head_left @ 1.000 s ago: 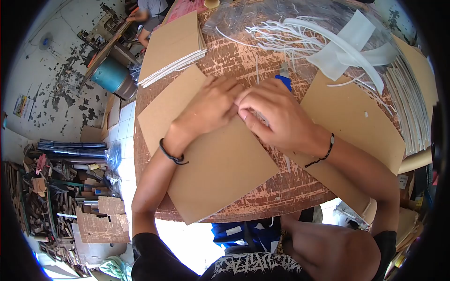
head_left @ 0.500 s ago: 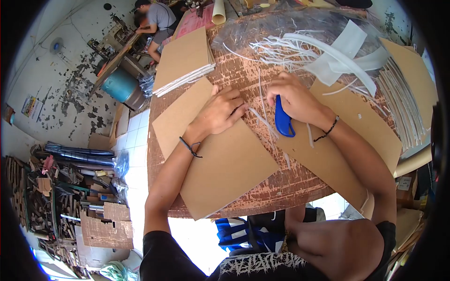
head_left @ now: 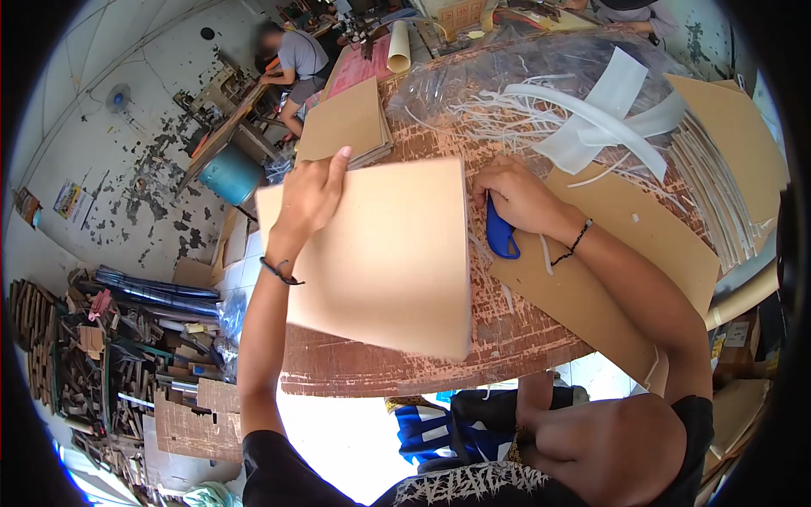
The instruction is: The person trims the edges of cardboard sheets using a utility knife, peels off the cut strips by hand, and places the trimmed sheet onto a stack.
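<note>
My left hand [head_left: 311,198] grips a square brown board [head_left: 389,253] near its upper left corner, with the thumb on top and the other fingers partly hidden. The board is raised and tilted above the worn table. To its right, my right hand [head_left: 517,196] is closed round a blue cutter [head_left: 500,230], whose handle end sticks out below the palm; no blade shows. Under my right forearm lies another brown board [head_left: 591,287], with a thin white strip on it.
A stack of boards [head_left: 346,118] stands at the back left, a second stack [head_left: 718,169] at the right. White strips [head_left: 498,114] and translucent pieces [head_left: 612,93] lie on clear plastic at the back. A person [head_left: 297,63] sits beyond; another is partly visible at the top right.
My left hand has lifted the board off the table and turned it, moving to its upper left corner. The blue cutter stays in my right hand, slightly lower in view.
</note>
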{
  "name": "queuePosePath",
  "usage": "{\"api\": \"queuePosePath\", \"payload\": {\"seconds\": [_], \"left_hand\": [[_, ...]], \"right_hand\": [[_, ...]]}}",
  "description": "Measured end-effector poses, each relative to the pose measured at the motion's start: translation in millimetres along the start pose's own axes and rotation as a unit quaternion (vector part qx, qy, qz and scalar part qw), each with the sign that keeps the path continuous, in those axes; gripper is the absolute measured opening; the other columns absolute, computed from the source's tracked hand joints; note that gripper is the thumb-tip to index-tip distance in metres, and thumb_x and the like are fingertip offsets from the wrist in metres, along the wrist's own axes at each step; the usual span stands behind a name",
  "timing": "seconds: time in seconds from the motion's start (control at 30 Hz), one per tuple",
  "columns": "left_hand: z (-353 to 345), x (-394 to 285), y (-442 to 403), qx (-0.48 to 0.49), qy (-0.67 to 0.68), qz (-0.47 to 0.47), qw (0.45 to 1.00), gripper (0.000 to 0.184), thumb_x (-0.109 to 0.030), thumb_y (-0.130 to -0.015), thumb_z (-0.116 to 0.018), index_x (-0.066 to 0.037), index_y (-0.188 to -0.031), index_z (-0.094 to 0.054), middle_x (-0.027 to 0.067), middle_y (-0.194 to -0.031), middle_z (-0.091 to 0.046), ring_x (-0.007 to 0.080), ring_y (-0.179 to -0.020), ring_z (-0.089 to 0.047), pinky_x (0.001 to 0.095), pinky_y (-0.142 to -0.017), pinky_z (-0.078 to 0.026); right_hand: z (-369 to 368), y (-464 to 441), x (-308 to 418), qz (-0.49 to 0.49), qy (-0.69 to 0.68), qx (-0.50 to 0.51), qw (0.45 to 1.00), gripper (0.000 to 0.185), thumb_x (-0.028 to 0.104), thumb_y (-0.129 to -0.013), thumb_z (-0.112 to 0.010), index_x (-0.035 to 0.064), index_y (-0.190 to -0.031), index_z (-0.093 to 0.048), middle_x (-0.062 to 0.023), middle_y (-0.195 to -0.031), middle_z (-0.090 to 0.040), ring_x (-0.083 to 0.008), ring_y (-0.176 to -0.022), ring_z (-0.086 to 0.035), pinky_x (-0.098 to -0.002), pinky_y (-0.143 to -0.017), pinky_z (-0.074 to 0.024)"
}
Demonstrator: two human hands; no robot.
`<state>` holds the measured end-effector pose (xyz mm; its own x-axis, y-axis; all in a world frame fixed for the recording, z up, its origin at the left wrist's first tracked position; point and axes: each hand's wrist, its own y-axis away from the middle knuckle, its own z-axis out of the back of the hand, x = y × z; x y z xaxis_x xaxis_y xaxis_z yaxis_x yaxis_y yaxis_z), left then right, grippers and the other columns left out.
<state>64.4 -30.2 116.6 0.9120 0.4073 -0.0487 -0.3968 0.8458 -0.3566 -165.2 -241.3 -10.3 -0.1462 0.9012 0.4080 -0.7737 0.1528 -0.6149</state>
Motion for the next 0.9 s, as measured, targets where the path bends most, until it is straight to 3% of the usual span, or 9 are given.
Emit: {"api": "queuePosePath", "payload": {"seconds": [0.1, 0.13, 0.23, 0.37, 0.47, 0.57, 0.67, 0.77, 0.9], "left_hand": [[-10, 34, 14, 0.09, -0.051, -0.057, 0.993, 0.056, -0.047, -0.107, -0.043, 0.0, -0.094, -0.07, 0.0269, -0.099, -0.07, 0.0455, -0.1, -0.065, 0.0533, -0.089, -0.05], [-4, 32, 20, 0.156, -0.004, 0.036, 0.987, 0.052, -0.051, -0.104, -0.048, -0.004, -0.1, -0.072, 0.0242, -0.102, -0.072, 0.0442, -0.102, -0.065, 0.0517, -0.089, -0.05], [-1, 36, 22, 0.247, -0.072, -0.025, 0.966, 0.048, -0.05, -0.102, -0.055, -0.005, -0.102, -0.072, 0.0214, -0.099, -0.072, 0.0432, -0.099, -0.066, 0.0494, -0.087, -0.051], [-31, 10, 24, 0.221, 0.156, -0.125, 0.955, 0.042, -0.042, -0.099, -0.064, -0.002, -0.087, -0.063, 0.0209, -0.08, -0.067, 0.0423, -0.077, -0.066, 0.0476, -0.071, -0.05], [-52, -20, 17, 0.275, 0.069, -0.182, 0.942, 0.042, -0.043, -0.099, -0.062, -0.001, -0.1, -0.066, 0.0216, -0.089, -0.07, 0.0417, -0.088, -0.068, 0.0496, -0.078, -0.052], [-78, -33, 16, 0.191, 0.084, -0.156, 0.966, 0.039, -0.037, -0.098, -0.065, -0.001, -0.083, -0.062, 0.0213, -0.07, -0.063, 0.0408, -0.068, -0.063, 0.048, -0.063, -0.048], [-88, -25, 14, 0.168, 0.097, -0.168, 0.966, 0.036, -0.033, -0.098, -0.065, -0.001, -0.081, -0.064, 0.0214, -0.069, -0.062, 0.0416, -0.065, -0.063, 0.0484, -0.061, -0.049], [-99, -16, 22, 0.075, 0.233, -0.145, 0.959, 0.034, -0.029, -0.099, -0.064, 0.0, -0.08, -0.065, 0.0213, -0.069, -0.062, 0.0427, -0.064, -0.062, 0.0492, -0.06, -0.049], [-104, -14, 28, 0.06, 0.216, -0.158, 0.962, 0.029, -0.024, -0.099, -0.062, 0.0, -0.082, -0.065, 0.0229, -0.071, -0.063, 0.0426, -0.067, -0.063, 0.0488, -0.062, -0.05]], "right_hand": [[0, 1, -1, 0.013, 0.009, 0.006, 1.0, 0.019, -0.007, -0.083, -0.05, 0.007, -0.078, -0.063, -0.0065, -0.084, -0.067, -0.0282, -0.093, -0.058, -0.0412, -0.092, -0.0416], [2, 1, 0, 0.016, 0.004, 0.007, 1.0, 0.019, -0.006, -0.084, -0.05, 0.0072, -0.079, -0.063, -0.0062, -0.084, -0.067, -0.028, -0.093, -0.057, -0.0413, -0.092, -0.0414], [4, 1, 4, -0.002, 0.004, 0.02, 1.0, 0.019, -0.006, -0.085, -0.05, 0.0078, -0.078, -0.062, -0.0053, -0.083, -0.066, -0.0275, -0.093, -0.057, -0.0415, -0.092, -0.0408], [4, -2, 5, -0.02, 0.002, 0.047, 0.999, 0.019, -0.006, -0.085, -0.05, 0.0077, -0.077, -0.06, -0.0042, -0.082, -0.066, -0.0267, -0.092, -0.057, -0.041, -0.092, -0.0405], [1, 0, 4, 0.002, 0.002, 0.017, 1.0, 0.019, -0.005, -0.086, -0.05, 0.0079, -0.078, -0.06, -0.004, -0.082, -0.066, -0.0268, -0.091, -0.057, -0.0407, -0.093, -0.0406], [2, 1, 3, 0.01, -0.003, 0.01, 1.0, 0.019, -0.005, -0.086, -0.05, 0.0083, -0.078, -0.06, -0.0036, -0.082, -0.065, -0.0267, -0.09, -0.057, -0.0404, -0.093, -0.041], [3, 2, 6, -0.001, 0.003, 0.013, 1.0, 0.02, -0.006, -0.086, -0.05, 0.0088, -0.078, -0.061, -0.0032, -0.082, -0.065, -0.0268, -0.089, -0.057, -0.0399, -0.092, -0.0408], [6, -2, 8, 0.003, 0.011, 0.024, 1.0, 0.02, -0.007, -0.085, -0.049, 0.0085, -0.078, -0.06, -0.0035, -0.081, -0.065, -0.0272, -0.087, -0.057, -0.0398, -0.09, -0.0407], [7, -4, 7, 0.013, -0.041, 0.03, 0.999, 0.02, -0.008, -0.084, -0.048, 0.008, -0.078, -0.059, -0.0048, -0.079, -0.064, -0.0272, -0.083, -0.056, -0.0395, -0.088, -0.0404]]}}
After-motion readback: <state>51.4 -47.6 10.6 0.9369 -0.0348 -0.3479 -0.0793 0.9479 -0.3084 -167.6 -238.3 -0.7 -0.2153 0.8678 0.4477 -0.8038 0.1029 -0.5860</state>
